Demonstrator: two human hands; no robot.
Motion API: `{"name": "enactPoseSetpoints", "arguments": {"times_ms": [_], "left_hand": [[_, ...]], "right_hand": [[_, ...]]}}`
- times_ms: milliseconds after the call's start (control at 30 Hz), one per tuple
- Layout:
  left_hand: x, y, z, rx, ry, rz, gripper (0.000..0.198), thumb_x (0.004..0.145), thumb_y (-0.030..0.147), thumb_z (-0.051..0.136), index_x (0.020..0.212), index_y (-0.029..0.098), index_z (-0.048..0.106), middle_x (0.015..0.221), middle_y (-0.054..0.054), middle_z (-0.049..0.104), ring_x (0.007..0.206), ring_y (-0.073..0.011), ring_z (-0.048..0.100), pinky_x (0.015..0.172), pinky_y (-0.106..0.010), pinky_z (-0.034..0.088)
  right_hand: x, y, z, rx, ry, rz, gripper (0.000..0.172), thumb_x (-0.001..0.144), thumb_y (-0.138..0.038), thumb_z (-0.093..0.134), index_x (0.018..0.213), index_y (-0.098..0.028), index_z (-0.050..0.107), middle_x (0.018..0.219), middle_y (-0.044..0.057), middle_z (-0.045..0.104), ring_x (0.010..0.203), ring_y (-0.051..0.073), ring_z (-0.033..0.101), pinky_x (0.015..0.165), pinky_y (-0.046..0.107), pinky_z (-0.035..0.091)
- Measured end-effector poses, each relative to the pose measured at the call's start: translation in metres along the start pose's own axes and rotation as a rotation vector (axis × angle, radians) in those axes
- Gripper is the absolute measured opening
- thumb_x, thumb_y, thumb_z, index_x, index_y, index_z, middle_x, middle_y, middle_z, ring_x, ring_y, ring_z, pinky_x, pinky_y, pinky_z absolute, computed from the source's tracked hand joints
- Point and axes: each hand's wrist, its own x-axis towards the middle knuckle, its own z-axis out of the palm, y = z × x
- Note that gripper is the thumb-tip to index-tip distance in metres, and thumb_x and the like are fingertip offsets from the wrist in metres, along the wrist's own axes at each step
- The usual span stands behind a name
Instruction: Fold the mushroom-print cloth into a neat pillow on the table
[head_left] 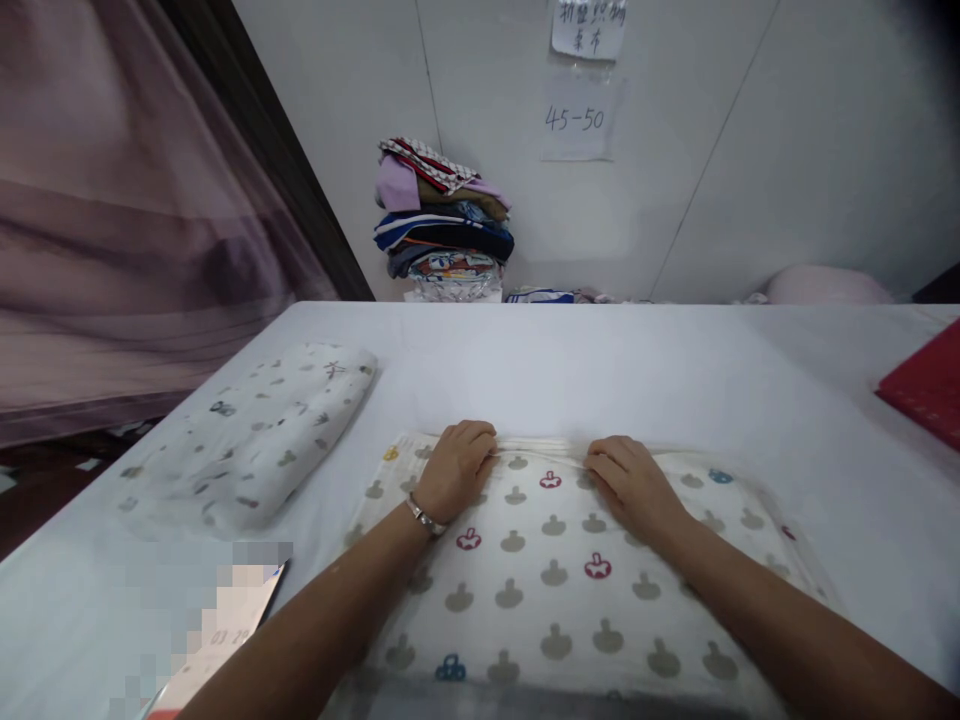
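A white cloth (553,608) printed with grey, red and blue mushroom-like shapes lies folded in layers in front of me on the table. My left hand (459,465) has its fingers curled over the cloth's far edge, left of the middle. On the same edge, further right, my right hand (624,480) grips with bent fingers. A stretch of the layered edge shows between the two hands. The fingertips and thumbs are partly hidden. A bracelet (426,516) circles my left wrist.
Another folded printed cloth (259,430) lies at the table's left. A phone (232,620), partly blurred out, is near my left forearm. Red fabric (930,385) sits at the right edge. Behind the white table (600,370) stands a stack of folded textiles (446,225) against the wall.
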Motion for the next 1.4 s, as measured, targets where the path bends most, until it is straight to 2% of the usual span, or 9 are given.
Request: {"name": "enactPoseSetpoints", "arguments": {"times_ms": [200, 300, 433, 600, 800, 967, 1133, 1400], "left_hand": [[-0.004, -0.002, 0.001, 0.027, -0.052, -0.001, 0.012, 0.088, 0.021, 0.041, 0.084, 0.019, 0.053, 0.080, -0.002, 0.060, 0.077, -0.0163, 0.052, 0.075, -0.035, 0.039], [-0.001, -0.004, 0.001, -0.007, -0.088, -0.024, 0.016, 0.090, 0.025, 0.040, 0.088, 0.019, 0.055, 0.082, -0.002, 0.062, 0.078, -0.0156, 0.054, 0.074, -0.033, 0.040], [0.008, -0.005, 0.000, 0.005, -0.142, -0.086, 0.019, 0.089, 0.027, 0.042, 0.083, 0.019, 0.058, 0.081, -0.003, 0.061, 0.076, -0.0155, 0.054, 0.072, -0.031, 0.041], [0.017, -0.004, -0.001, 0.050, -0.176, -0.093, 0.017, 0.087, 0.025, 0.046, 0.078, 0.019, 0.059, 0.082, -0.004, 0.060, 0.080, -0.0165, 0.053, 0.071, -0.031, 0.042], [0.018, -0.004, -0.003, 0.037, -0.169, -0.053, 0.012, 0.085, 0.023, 0.049, 0.079, 0.019, 0.059, 0.085, -0.004, 0.060, 0.081, -0.0172, 0.052, 0.074, -0.033, 0.042], [0.020, -0.003, -0.004, 0.058, -0.212, -0.080, 0.007, 0.082, 0.021, 0.052, 0.084, 0.020, 0.059, 0.087, -0.005, 0.061, 0.083, -0.0181, 0.053, 0.075, -0.034, 0.042], [0.023, -0.003, -0.006, 0.090, -0.257, -0.099, 0.006, 0.080, 0.021, 0.055, 0.085, 0.020, 0.058, 0.086, -0.004, 0.062, 0.083, -0.0193, 0.054, 0.074, -0.035, 0.040], [0.021, -0.008, -0.006, 0.064, -0.221, -0.024, 0.005, 0.079, 0.020, 0.054, 0.084, 0.020, 0.054, 0.086, -0.004, 0.060, 0.083, -0.0188, 0.053, 0.074, -0.035, 0.039]], "right_hand": [[0.006, 0.002, 0.000, 0.052, -0.074, 0.143, 0.021, 0.093, -0.021, 0.038, 0.095, -0.019, 0.059, 0.086, 0.006, 0.062, 0.080, 0.019, 0.053, 0.074, 0.034, 0.041], [0.014, 0.005, -0.001, 0.064, -0.149, 0.214, 0.021, 0.092, -0.023, 0.039, 0.092, -0.020, 0.060, 0.083, 0.004, 0.062, 0.078, 0.018, 0.054, 0.073, 0.033, 0.042], [0.025, 0.006, -0.002, 0.054, -0.224, 0.267, 0.020, 0.090, -0.020, 0.042, 0.087, -0.020, 0.062, 0.081, 0.003, 0.062, 0.079, 0.017, 0.055, 0.072, 0.030, 0.042], [0.031, 0.005, -0.002, -0.015, -0.209, 0.237, 0.020, 0.088, -0.018, 0.046, 0.078, -0.020, 0.063, 0.084, 0.004, 0.061, 0.084, 0.017, 0.054, 0.070, 0.027, 0.041], [0.029, 0.006, 0.003, -0.128, -0.223, 0.174, 0.020, 0.088, -0.019, 0.045, 0.079, -0.020, 0.063, 0.081, 0.005, 0.061, 0.078, 0.018, 0.053, 0.070, 0.031, 0.039], [0.031, 0.005, 0.003, -0.224, -0.277, 0.188, 0.010, 0.085, -0.020, 0.051, 0.081, -0.020, 0.060, 0.082, 0.005, 0.061, 0.079, 0.020, 0.053, 0.069, 0.031, 0.035], [0.034, 0.004, -0.002, -0.125, -0.305, 0.228, 0.006, 0.082, -0.017, 0.053, 0.079, -0.019, 0.057, 0.081, 0.004, 0.060, 0.080, 0.019, 0.053, 0.069, 0.031, 0.036], [0.030, 0.001, -0.006, 0.014, -0.224, 0.240, 0.009, 0.080, -0.013, 0.053, 0.075, -0.020, 0.052, 0.081, 0.002, 0.059, 0.079, 0.018, 0.052, 0.070, 0.029, 0.039]]}}
